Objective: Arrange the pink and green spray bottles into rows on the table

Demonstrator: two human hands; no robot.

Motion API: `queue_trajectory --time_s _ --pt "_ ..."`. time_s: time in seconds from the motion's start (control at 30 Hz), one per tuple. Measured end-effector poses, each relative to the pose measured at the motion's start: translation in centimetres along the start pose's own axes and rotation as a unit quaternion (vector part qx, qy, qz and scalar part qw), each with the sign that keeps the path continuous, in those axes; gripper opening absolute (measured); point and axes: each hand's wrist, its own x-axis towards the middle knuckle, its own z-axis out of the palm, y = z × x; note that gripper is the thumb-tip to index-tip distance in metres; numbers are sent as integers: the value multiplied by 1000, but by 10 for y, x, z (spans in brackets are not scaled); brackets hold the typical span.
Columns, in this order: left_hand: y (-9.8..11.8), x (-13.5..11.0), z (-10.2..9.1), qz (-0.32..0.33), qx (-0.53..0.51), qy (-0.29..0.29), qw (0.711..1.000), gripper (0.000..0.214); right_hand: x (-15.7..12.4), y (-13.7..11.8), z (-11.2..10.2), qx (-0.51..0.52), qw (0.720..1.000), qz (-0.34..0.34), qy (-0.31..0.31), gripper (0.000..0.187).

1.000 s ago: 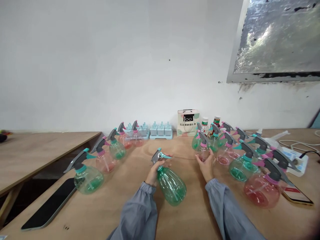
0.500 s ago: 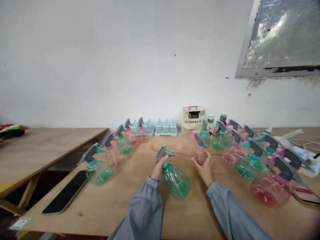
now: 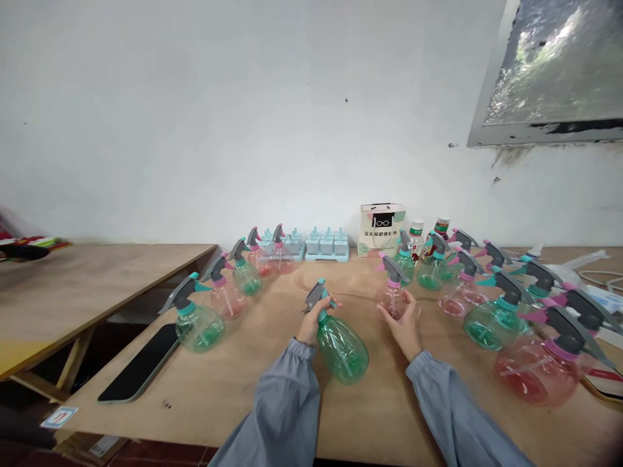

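On the table (image 3: 195, 418), spray bottles (image 3: 199, 329) line up left of centre, beside a phone (image 3: 139, 366) at lower left. More bottles (image 3: 491, 326) crowd the right; behind, near mid-frame, a paper bag (image 3: 382, 230) stands right of ice-pop moulds (image 3: 327, 246).

The left hand (image 3: 310, 322) grips a tilted green sprayer (image 3: 343, 350) – the right hand (image 3: 407, 325) holds an upright pink sprayer (image 3: 392, 296).

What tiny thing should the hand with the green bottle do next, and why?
Perhaps the left hand should tip its green spray bottle upright: it grips the neck while the body leans, whereas the pink spray bottle in the right hand looks upright.
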Motion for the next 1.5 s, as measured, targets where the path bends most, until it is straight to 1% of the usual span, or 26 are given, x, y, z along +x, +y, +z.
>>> queue_trajectory --time_s 0.1,0.13,0.27,0.3,0.43,0.5,0.6,0.67,0.73,0.8,0.83,0.9,0.97,1.07,1.17,1.3,1.4,1.5 --pt "0 -1 1 1 13 -32 999 32 0 0 0 3 1000 4 4 90" --pt "0 -1 1 5 19 -27 999 33 0 0 0 4 1000 4 5 89" --pt "-3 1 -1 19 27 44 998 32 0 0 0 4 1000 -1 5 88" --pt "-3 1 -1 20 26 47 998 33 0 0 0 3 1000 -4 5 88" --pt "-1 1 -3 22 26 -17 999 34 0 -1 -2 10 1000 -9 3 86" --pt "-2 0 -3 34 31 -30 998 35 0 -1 -2 13 1000 -4 3 87" --pt "-6 1 -4 46 41 8 998 31 1 -2 -2 14 1000 -5 4 89" --pt "-4 3 -8 55 67 38 996 34 2 -2 -2 15 1000 -9 5 89" --pt "2 8 -18 79 121 37 989 33 2 -2 -3 16 1000 -7 2 89" --pt "14 19 -34 115 186 39 975 32 2 -3 -3 18 1000 -3 0 89" --pt "20 26 -44 133 216 58 966 33 1 -3 -4 19 1000 -2 0 89" --pt "34 43 -67 155 270 133 941 33 1 -3 -4 22 1000 -1 -1 89" --pt "45 65 -88 161 309 209 914 31 1 -3 -4 24 1000 -1 -1 89" --pt "55 97 -111 172 316 255 898 28 1 -3 -2 24 1000 -1 1 89" --pt "57 123 -123 188 315 282 887 21 1 -1 -1 26 1000 0 2 88" --pt "55 147 -132 215 321 299 873 20 -2 2 0 24 1000 -3 4 87" --pt "51 159 -137 234 323 313 862 33 -4 3 1 23 1000 -6 11 86" --pt "49 167 -139 249 318 323 856 60 -5 3 1 22 1000 -5 9 85"
